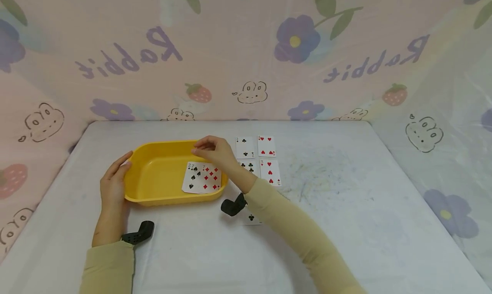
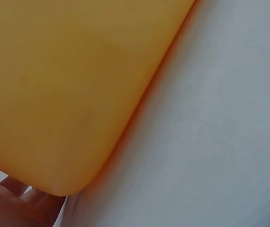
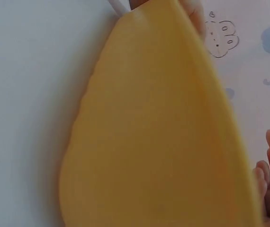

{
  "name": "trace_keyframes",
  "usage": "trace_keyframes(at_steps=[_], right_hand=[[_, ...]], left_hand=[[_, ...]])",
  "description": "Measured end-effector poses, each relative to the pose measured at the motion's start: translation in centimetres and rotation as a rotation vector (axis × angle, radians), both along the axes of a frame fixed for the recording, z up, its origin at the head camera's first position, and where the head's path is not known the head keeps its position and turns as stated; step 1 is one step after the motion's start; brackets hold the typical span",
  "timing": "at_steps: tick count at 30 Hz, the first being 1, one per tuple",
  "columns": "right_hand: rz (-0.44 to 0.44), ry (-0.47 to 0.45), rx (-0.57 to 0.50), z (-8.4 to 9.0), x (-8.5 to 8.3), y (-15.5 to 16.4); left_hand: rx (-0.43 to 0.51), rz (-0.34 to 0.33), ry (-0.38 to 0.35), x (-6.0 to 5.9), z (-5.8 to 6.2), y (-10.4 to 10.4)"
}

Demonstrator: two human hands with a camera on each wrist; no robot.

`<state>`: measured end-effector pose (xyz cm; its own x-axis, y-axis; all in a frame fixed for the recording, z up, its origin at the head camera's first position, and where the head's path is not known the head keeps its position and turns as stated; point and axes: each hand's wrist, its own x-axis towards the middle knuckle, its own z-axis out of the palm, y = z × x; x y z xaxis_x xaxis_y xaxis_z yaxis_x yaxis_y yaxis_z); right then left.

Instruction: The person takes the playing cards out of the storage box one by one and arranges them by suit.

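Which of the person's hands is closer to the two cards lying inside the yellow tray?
The right. The right hand hovers just above the cards at the tray's far right side, while the left hand rests against the tray's left outer wall.

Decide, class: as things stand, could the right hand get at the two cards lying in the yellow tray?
Probably yes. The right hand hovers at the yellow tray rim, just above the two cards, which lie face up and uncovered.

White table (image 1: 346, 225), faint scuff marks right of centre. Yellow tray (image 1: 153, 174) on left part. Four face-up cards (image 1: 258, 159) in two rows just right of tray; one club card (image 1: 251, 217) nearer front edge.
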<state>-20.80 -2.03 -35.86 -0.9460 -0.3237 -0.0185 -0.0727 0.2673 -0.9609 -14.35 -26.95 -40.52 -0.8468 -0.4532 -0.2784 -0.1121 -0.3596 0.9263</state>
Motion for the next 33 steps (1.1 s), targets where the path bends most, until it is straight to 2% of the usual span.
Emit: trace_keyframes(at_steps=[6, 13, 19, 27, 33], right_hand=[[0.001, -0.020, 0.052, -1.3, 0.0, -1.4], [-0.041, -0.077, 0.282, -2.5, -0.1, -2.3], [-0.035, -0.110, 0.445, -2.9, -0.2, -2.8], [0.040, -0.033, 0.740, -3.1, 0.1, -3.4], [0.044, -0.020, 0.781, -3.1, 0.4, -3.5]], left_hand=[[-0.003, -0.003, -0.005, 0.0, -0.1, -0.1], [-0.020, -0.004, -0.015, -0.1, 0.0, 0.1], [-0.014, -0.005, -0.011, 0.0, 0.1, 0.1], [0.018, 0.003, 0.008, 0.0, 0.0, 0.1], [-0.009, 0.004, -0.016, 0.0, 0.2, 0.1]])
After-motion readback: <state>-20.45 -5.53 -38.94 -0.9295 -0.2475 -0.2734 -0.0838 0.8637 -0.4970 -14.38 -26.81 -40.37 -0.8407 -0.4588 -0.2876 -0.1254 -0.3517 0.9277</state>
